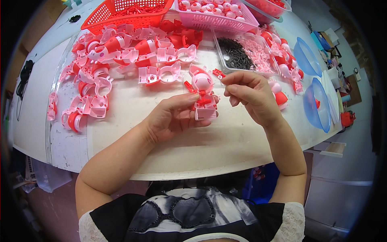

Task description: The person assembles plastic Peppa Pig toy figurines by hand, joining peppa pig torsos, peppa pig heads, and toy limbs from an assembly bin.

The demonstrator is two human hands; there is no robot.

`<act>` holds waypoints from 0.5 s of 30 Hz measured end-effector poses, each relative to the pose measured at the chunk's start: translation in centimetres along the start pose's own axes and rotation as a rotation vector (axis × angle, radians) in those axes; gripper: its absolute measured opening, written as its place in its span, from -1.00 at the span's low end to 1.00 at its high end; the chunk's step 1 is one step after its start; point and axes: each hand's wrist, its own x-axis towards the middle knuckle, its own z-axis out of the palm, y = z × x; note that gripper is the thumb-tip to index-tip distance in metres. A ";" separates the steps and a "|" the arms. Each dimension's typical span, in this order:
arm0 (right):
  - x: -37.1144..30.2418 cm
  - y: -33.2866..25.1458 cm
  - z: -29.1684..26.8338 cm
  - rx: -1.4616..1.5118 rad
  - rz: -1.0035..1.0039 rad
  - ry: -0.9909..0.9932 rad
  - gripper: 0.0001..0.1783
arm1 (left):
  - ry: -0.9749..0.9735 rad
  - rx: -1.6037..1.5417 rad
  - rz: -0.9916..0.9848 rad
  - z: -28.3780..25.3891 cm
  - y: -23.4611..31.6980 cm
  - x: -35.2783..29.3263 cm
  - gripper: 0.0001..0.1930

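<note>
Nearly fore-and-aft — pink toy (204, 99), head (201, 82) pointing away

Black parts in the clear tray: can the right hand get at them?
Probably yes: the right hand is close to the tray, and nothing visible covers the black parts.

head-worn fisheye, left of pair, looking down and slightly forward, worktable (217, 149) spread wide, left hand (171, 115) and right hand (254, 97) at close range, shirt (242, 220) along bottom edge
</note>
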 end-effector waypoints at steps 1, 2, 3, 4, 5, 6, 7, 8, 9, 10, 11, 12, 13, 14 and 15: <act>0.0 0.1 -0.2 0.037 0.035 -0.016 -0.79 | -0.001 -0.001 0.000 0.0 0.0 0.0 -0.43; 0.0 0.2 -0.2 0.036 0.035 -0.016 -0.79 | -0.009 -0.005 -0.005 -0.1 -0.1 0.1 -0.44; 0.0 0.3 -0.3 0.056 0.014 -0.025 -0.78 | -0.018 -0.009 -0.010 -0.1 -0.1 0.1 -0.44; 0.1 0.5 -0.2 0.077 -0.007 -0.036 -0.77 | -0.016 -0.010 -0.009 -0.3 -0.2 0.1 -0.44; 0.0 0.4 0.0 0.078 -0.006 -0.038 -0.77 | -0.006 -0.008 -0.016 -0.5 -0.2 0.2 -0.44; -0.3 0.2 0.4 0.001 -0.030 -0.025 -0.79 | 0.005 -0.007 -0.024 -0.7 -0.3 0.2 -0.44; -0.5 0.1 0.7 -0.076 -0.053 -0.011 -0.81 | 0.005 -0.008 -0.025 -0.6 -0.3 0.2 -0.44; -0.5 0.0 0.9 -0.075 -0.051 -0.010 -0.81 | -0.001 -0.001 -0.023 -0.5 -0.2 0.2 -0.43; -0.5 0.0 1.0 -0.144 -0.112 0.010 -0.84 | -0.007 0.007 -0.021 -0.5 -0.2 0.2 -0.43; -0.6 0.0 1.1 -0.212 -0.174 0.028 -0.88 | -0.006 0.007 -0.020 -0.4 -0.2 0.1 -0.43; -0.5 0.0 1.0 -0.211 -0.175 0.026 -0.88 | -0.018 0.015 -0.015 -0.3 -0.2 0.1 -0.43; -0.3 0.0 0.8 -0.384 -0.335 0.025 -0.90 | -0.030 0.023 -0.009 -0.3 -0.2 0.0 -0.43; 0.0 0.0 0.5 -0.558 -0.491 0.026 -0.93 | -0.031 0.021 -0.011 -0.3 -0.2 0.1 -0.43; 0.3 0.0 0.2 -0.559 -0.488 0.026 -0.93 | -0.044 0.014 -0.017 -0.5 -0.2 0.3 -0.43; 0.6 -0.1 0.0 -0.586 -0.518 0.057 -0.93 | -0.056 0.007 -0.023 -0.6 -0.3 0.4 -0.43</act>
